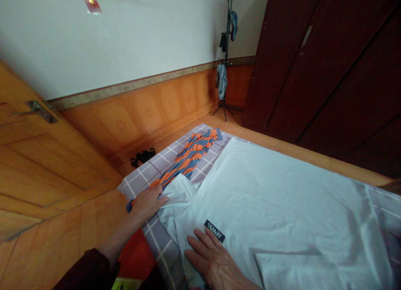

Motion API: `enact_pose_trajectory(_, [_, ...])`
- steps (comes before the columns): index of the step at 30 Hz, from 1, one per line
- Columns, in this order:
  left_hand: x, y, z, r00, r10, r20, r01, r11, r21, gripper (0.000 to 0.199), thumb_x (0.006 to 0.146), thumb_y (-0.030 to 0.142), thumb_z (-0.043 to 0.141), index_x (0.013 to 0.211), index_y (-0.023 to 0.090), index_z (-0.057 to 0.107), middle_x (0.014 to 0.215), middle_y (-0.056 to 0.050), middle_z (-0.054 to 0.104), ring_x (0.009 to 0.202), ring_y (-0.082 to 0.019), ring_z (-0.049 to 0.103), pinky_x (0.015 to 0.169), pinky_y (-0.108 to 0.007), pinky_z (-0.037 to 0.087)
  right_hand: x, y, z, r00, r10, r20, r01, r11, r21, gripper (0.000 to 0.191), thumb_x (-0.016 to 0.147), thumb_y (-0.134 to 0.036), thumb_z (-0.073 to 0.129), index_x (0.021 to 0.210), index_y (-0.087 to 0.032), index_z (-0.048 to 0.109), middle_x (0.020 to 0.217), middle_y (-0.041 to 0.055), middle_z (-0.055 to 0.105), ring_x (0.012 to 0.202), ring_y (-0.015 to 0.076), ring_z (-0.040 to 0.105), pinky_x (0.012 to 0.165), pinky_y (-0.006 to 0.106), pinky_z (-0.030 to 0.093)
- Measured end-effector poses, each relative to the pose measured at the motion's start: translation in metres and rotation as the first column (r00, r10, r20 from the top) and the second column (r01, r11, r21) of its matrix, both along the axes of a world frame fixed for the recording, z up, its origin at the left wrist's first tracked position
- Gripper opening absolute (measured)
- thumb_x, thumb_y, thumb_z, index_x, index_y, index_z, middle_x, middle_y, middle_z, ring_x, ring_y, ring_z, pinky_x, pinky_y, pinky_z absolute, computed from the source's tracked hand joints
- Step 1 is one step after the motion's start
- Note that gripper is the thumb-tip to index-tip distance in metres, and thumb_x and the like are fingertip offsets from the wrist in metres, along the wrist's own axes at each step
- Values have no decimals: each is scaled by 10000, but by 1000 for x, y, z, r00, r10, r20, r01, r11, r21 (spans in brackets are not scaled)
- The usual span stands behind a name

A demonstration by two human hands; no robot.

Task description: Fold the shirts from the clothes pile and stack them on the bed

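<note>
White garment (282, 198) lies spread flat across the bed, covering most of it from centre to right. Small black label (214, 230) with white lettering sits near the garment's near edge, just beyond the right hand; text is upside down to the camera and too small to read for sure. Red paper slip (90, 0) with gold characters is stuck high on the wall, unreadable.

Left hand (147, 202) lies flat, fingers extended, pressing on the folded sleeve (178, 192) at the garment's left side, fingertips touching the white cloth. Right hand (213, 258) is open, palm down, fingers spread on the white fabric at the near edge, gripping nothing. Dark sleeve (84, 269) covers the left forearm.

Orange and blue striped cloth (188, 156) lies stretched out beyond the left hand, its near end just beside that hand, running toward the far corner of the bed. Bed sheet (156, 165) is grey-lilac with a white grid pattern.

Room: wooden door (40, 156) with metal handle at left, white wall over orange patterned wainscot, dark wooden wardrobe (328, 73) at right. Coat stand (226, 60) with hanging clothes stands in the far corner. Black shoes (143, 156) sit on the floor by the wall.
</note>
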State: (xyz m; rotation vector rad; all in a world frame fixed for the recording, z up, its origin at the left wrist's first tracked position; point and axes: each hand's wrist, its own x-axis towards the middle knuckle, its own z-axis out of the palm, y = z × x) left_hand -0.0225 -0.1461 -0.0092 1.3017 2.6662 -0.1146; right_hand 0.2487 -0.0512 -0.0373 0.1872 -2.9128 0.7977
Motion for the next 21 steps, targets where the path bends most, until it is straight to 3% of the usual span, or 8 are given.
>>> enact_pose_trajectory(2, [0,0,-1,1000,-5,-1,5,1000,2,210,857,405,477,870,203,533,939,-55,655,913,-228,614,733,-295,413,-1,-3,1,1000,13,-21,-13,1000,3,543,844,-509,564,1285,-196,524,1350,89,518,1295,282,400,1099,443,296])
enact_pose_trajectory(6, [0,-4,-7,999,-31,-25,33,996,83,196,846,380,477,895,195,518,988,-73,623,914,-228,602,723,-300,405,-2,-8,-1,997,-41,59,42,999,-10,590,825,-461,601,1310,-141,497,1438,143,394,1349,327,293,1096,467,286])
enact_pose_trajectory(10, [-4,-6,-13,998,-41,41,35,988,149,130,804,307,473,730,204,505,806,-35,596,794,-209,581,667,-289,370,-1,-13,-1,993,-66,97,71,996,-47,274,856,-336,572,1086,-200,632,1417,76,441,1345,275,306,1117,432,236])
enact_pose_trajectory(14, [-12,-4,-12,974,20,228,-100,932,349,137,728,307,480,639,208,451,621,19,505,643,-173,517,602,-269,346,1,-17,1,995,-98,-7,97,990,-102,113,842,-269,581,899,-218,665,1242,48,584,1243,203,420,1062,332,302])
enact_pose_trajectory(17, [-15,-1,-6,866,-14,500,-246,858,450,205,698,401,505,673,201,469,595,46,472,571,-142,480,538,-238,341,1,-19,1,992,-116,-52,105,979,-177,91,828,-224,570,836,-207,658,1065,46,651,1089,170,520,956,275,370])
enact_pose_trajectory(21, [-6,16,13,620,-118,775,-471,734,489,325,635,442,634,776,183,499,626,56,511,543,-121,480,515,-215,332,-1,-22,1,991,-132,-12,123,948,-294,137,799,-166,529,694,-194,613,786,5,651,809,129,571,776,224,400])
